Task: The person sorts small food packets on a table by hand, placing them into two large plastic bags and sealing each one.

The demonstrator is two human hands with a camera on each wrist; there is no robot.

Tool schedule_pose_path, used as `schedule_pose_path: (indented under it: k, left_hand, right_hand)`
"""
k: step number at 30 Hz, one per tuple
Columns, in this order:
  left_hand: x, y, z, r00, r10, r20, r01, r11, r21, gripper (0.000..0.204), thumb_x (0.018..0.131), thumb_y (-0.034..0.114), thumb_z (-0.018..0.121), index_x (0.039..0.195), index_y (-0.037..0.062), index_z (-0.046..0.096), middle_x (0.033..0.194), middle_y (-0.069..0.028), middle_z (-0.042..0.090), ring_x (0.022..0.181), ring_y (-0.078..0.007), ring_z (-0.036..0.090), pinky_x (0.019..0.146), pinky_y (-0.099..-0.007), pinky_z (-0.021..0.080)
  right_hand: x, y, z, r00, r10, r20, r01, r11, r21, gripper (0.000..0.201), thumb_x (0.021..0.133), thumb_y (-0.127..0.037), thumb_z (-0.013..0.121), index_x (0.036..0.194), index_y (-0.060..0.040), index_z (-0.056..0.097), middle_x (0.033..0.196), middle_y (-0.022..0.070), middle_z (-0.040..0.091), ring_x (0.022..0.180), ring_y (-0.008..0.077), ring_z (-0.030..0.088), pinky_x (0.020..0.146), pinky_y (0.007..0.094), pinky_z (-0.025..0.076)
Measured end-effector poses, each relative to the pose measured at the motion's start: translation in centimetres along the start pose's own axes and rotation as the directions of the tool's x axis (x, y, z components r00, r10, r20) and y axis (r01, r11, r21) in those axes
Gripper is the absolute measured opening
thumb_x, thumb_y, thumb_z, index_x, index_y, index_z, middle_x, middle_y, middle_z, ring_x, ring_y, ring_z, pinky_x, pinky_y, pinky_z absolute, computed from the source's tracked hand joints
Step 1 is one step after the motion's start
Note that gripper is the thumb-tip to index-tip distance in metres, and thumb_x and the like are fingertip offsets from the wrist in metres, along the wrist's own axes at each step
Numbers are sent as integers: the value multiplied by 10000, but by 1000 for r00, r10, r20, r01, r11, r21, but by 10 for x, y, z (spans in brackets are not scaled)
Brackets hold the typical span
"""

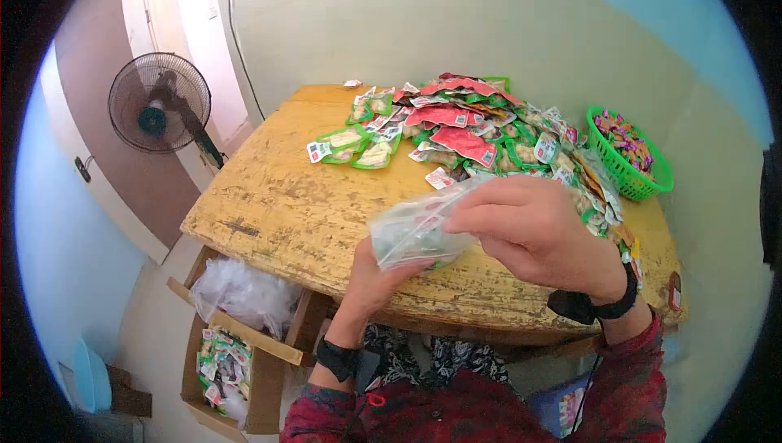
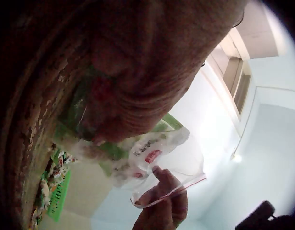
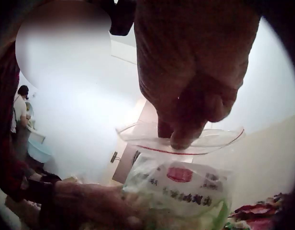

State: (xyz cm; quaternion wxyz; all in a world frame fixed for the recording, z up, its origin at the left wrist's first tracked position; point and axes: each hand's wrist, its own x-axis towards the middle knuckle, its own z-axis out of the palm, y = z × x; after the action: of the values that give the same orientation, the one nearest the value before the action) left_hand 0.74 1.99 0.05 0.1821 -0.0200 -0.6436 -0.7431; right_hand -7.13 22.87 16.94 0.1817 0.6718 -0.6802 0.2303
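Note:
Over the near side of the table, my left hand (image 1: 376, 278) grips a clear zip bag (image 1: 399, 235) from below. Inside the bag are sealed food packets (image 3: 183, 191) with green edges and white labels bearing a red mark. The bag's mouth gapes, its rim lined in red. My right hand (image 1: 529, 235) is at that mouth from above, bent fingers (image 3: 181, 136) bunched within the opening. Through the plastic, in the left wrist view, a right fingertip (image 2: 159, 172) meets the packets. I cannot tell whether the right fingers pinch anything.
Loose packets (image 1: 464, 143) are heaped across the wooden table's (image 1: 252, 199) back and right. A green basket (image 1: 639, 186) of wrapped sweets stands at the right. Below on the left are a drawer of plastic bags (image 1: 244, 292) and a carton (image 1: 265, 378) with more packets. A fan (image 1: 160, 103) stands beyond.

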Motion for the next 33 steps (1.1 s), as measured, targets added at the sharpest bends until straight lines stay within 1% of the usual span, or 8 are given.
schedule_pose_path:
  k: [2,5,8,11,17,20,26,33]
  left_hand:
    - [1,-2,-4,1000,10,6,-10,996,90,567,793,49,861,1312,-1,639,1189,-69,728,1072,-148,664,945,-320,542]
    - [1,-3,-1,998,19,54,-20,999,32,540,804,70,853,1299,10,647,1174,-58,729,1054,-133,653,941,-312,530]
    - [1,-1,-2,997,30,77,-31,999,12,521,810,65,844,1290,3,649,1175,-59,729,1057,-133,653,950,-316,525]
    - [0,5,-2,996,37,80,-41,998,42,506,817,57,836,1286,1,654,1169,-59,730,1053,-133,652,951,-317,523]
    - [-2,9,-2,995,-24,93,23,1000,15,470,819,52,834,1258,0,674,1138,-58,737,1048,-138,653,955,-320,520]
    - [-1,6,-4,995,-4,96,-1,999,53,579,797,57,855,1327,2,627,1209,-63,709,1102,-146,638,982,-324,513]
    - [-3,8,-4,995,44,89,-56,989,138,822,757,71,889,1470,11,484,1355,-89,614,1227,-172,582,1045,-346,489]
    - [-3,9,-3,996,-18,90,13,999,48,745,781,74,858,1440,-7,521,1313,-106,645,1209,-195,603,1058,-358,473]
  right_hand:
    - [6,3,10,995,57,76,-51,996,-73,171,846,-82,680,1012,-107,711,917,74,665,773,322,679,631,417,550]
    - [19,4,19,991,80,104,-54,970,-236,125,852,-100,664,974,-111,692,935,62,680,762,314,693,614,413,549]
    - [25,4,27,994,46,94,-20,964,-264,93,849,-114,669,942,-112,672,929,63,667,747,315,688,608,401,547]
    - [28,8,28,975,118,191,-58,955,-291,91,856,-142,681,945,-123,678,913,65,653,742,314,683,610,415,545]
    - [38,14,29,976,106,189,-65,975,-214,61,882,-183,694,916,-133,696,877,71,648,772,307,681,625,437,530]
    - [38,15,31,973,102,206,-71,986,-151,61,875,-175,703,875,-117,684,883,72,649,774,306,675,629,425,520]
    - [44,9,35,994,70,88,-81,988,132,106,867,-168,718,862,-77,664,864,87,645,750,302,655,630,408,504]
    - [42,21,36,944,211,255,-238,968,80,109,893,-169,701,936,-75,665,855,120,668,788,334,668,679,435,521]
